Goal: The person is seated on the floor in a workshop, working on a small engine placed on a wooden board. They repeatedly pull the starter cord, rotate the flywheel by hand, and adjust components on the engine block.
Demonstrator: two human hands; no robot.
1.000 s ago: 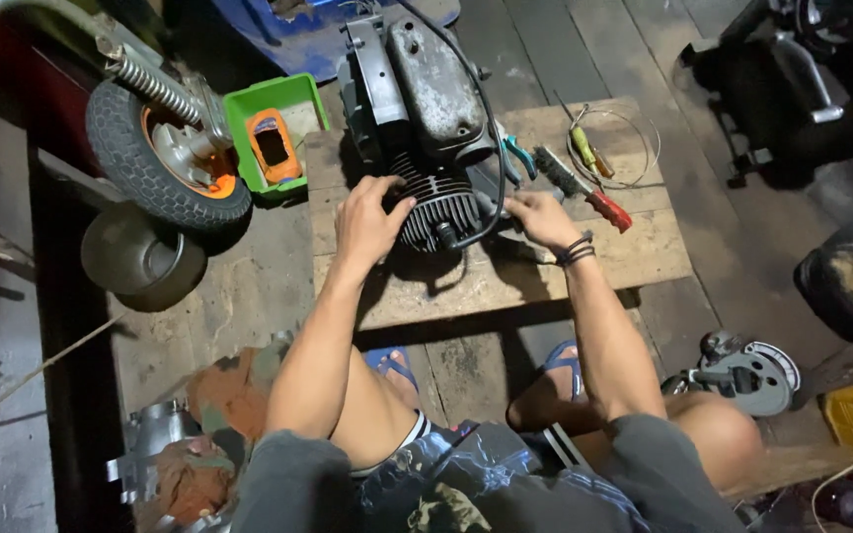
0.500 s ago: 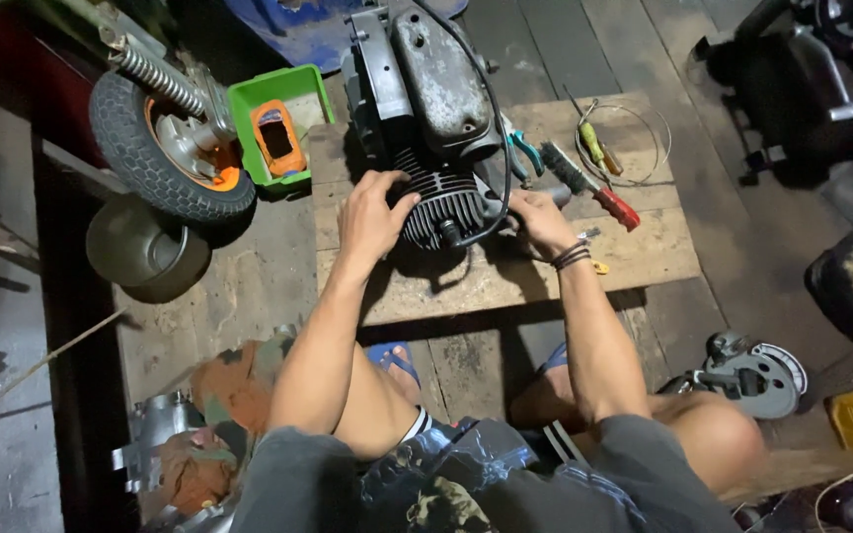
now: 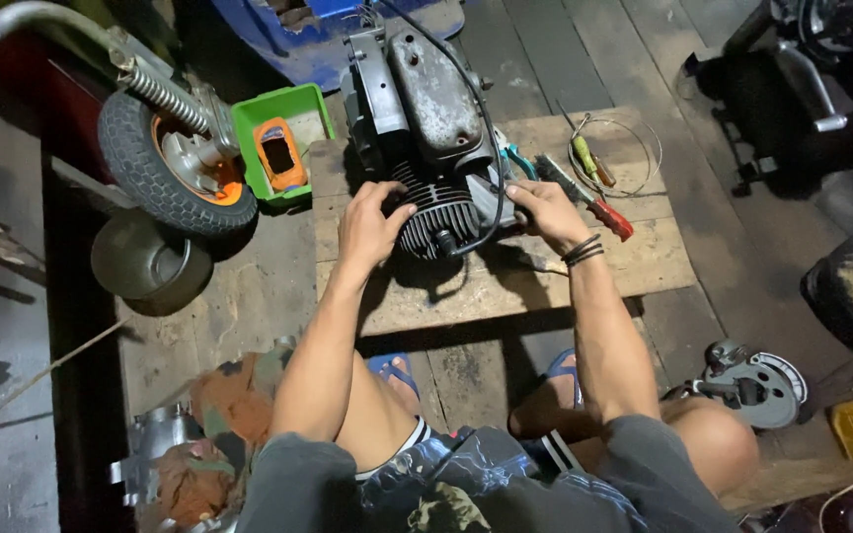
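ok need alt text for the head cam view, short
Seen from above, a person's left hand and right hand grip a small finned engine on a low wooden platform. Hand tools lie beside it.

1. Engine (image 3: pixel 426 109) sits on the board (image 3: pixel 584 266) before you.
2. Your left hand (image 3: pixel 367 229) and right hand (image 3: pixel 543 209) flank its cylinder (image 3: pixel 436 212).
3. Tools (image 3: pixel 589 188) lie right of the engine; tray (image 3: pixel 278 138) and wheel (image 3: pixel 165 163) left.

A single head-worn camera looks steeply down from above the seated person, fairly near, facing forward over their knees to the wooden platform (image 3: pixel 584 266), whose whole top fits in frame, with surrounding floor (image 3: pixel 644 59) beyond its far edge.
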